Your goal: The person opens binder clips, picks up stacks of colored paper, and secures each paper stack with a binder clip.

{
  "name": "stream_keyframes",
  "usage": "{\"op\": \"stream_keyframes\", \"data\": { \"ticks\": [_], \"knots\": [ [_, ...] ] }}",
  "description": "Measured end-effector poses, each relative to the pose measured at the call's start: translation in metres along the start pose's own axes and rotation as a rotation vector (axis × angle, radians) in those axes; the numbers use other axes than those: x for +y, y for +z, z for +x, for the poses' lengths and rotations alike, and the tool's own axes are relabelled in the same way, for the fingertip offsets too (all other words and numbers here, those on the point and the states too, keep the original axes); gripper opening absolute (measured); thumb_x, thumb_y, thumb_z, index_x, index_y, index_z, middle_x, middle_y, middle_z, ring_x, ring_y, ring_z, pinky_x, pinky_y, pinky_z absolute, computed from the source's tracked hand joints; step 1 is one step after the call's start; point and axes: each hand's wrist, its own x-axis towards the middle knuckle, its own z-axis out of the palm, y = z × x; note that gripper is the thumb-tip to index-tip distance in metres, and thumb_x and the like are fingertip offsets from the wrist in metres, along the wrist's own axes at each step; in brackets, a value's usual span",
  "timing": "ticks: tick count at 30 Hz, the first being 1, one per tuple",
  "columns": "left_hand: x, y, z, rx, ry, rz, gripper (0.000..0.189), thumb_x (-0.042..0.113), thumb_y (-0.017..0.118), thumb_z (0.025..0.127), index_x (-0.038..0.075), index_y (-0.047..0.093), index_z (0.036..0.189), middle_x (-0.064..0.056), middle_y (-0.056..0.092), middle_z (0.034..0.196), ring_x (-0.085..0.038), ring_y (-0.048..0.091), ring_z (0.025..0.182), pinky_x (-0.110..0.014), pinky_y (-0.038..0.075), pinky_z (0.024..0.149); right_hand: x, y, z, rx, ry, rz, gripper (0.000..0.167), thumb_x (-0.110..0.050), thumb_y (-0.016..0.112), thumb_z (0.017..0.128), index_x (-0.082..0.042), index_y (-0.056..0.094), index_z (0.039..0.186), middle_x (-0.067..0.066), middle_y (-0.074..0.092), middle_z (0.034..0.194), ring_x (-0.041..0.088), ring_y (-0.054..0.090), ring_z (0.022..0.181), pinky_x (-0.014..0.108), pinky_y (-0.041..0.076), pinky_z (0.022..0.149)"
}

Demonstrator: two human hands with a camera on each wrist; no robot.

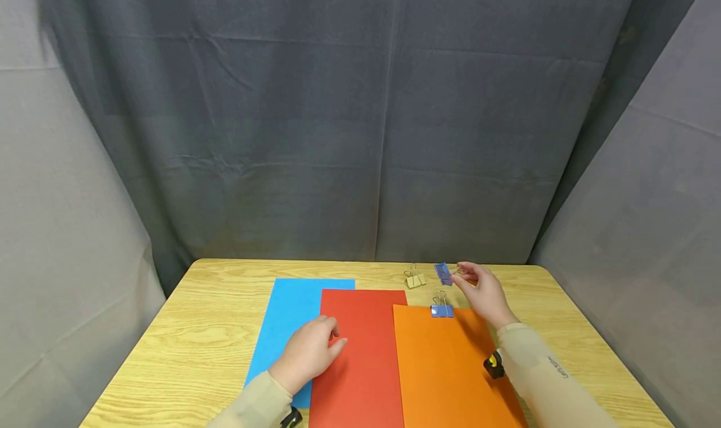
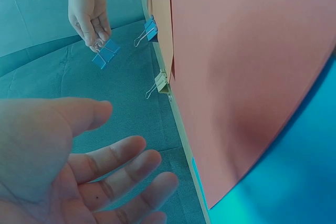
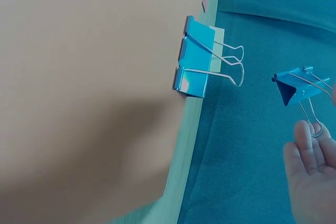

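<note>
My right hand (image 1: 483, 293) holds a blue binder clip (image 1: 443, 273) by its wire handles, above the table's far right part. In the right wrist view the fingers are on the handles of this clip (image 3: 299, 85). A second blue binder clip (image 1: 442, 311) is clamped on the far edge of the orange sheet (image 1: 450, 371). Behind it, a yellow binder clip (image 1: 415, 281) sits near the back of the table. My left hand (image 1: 308, 354) hovers over the red sheet (image 1: 366, 321), its fingers loosely bent and holding nothing.
A blue sheet (image 1: 295, 306) lies partly under the red sheet, whose right side the orange sheet overlaps. The wooden table (image 1: 191, 334) ends at a dark grey curtain (image 1: 293, 134), with light cloth walls (image 1: 648, 228) on both sides.
</note>
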Motion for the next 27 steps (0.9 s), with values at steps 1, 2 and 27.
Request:
{"op": "stream_keyframes", "data": {
  "ticks": [1, 2, 27],
  "knots": [
    [0.0, 0.0, 0.0, 0.0, 0.0, 0.001, 0.019, 0.022, 0.078, 0.092, 0.01, 0.064, 0.089, -0.001, 0.06, 0.084, -0.01, 0.05, 0.069, -0.028, 0.047, 0.062, -0.0002, 0.0, 0.0003, 0.004, -0.002, 0.003, 0.05, -0.03, 0.066, 0.102, 0.003, 0.056, 0.14, 0.022, 0.061, 0.129, 0.036, 0.062, 0.114, 0.054, 0.048, 0.107],
    [0.0, 0.0, 0.0002, -0.001, 0.001, 0.002, 0.019, 0.022, 0.078, 0.092, 0.01, 0.064, 0.089, -0.001, 0.06, 0.084, -0.01, 0.05, 0.069, -0.028, 0.046, 0.062, -0.0002, 0.0, 0.0005, 0.009, -0.005, 0.003, 0.05, -0.03, 0.066, 0.102, 0.003, 0.057, 0.139, 0.021, 0.062, 0.127, 0.036, 0.062, 0.113, 0.053, 0.049, 0.107],
    [-0.0009, 0.0018, -0.0001, 0.006, 0.003, 0.001, 0.019, 0.022, 0.078, 0.092, 0.01, 0.064, 0.089, 0.0, 0.058, 0.081, -0.01, 0.048, 0.068, -0.027, 0.044, 0.061, -0.0002, 0.0035, -0.0051, 0.064, -0.034, 0.016, 0.034, -0.022, 0.067, 0.102, 0.001, 0.067, 0.126, 0.015, 0.071, 0.111, 0.027, 0.065, 0.099, 0.003, 0.041, 0.08]
  ]
}}
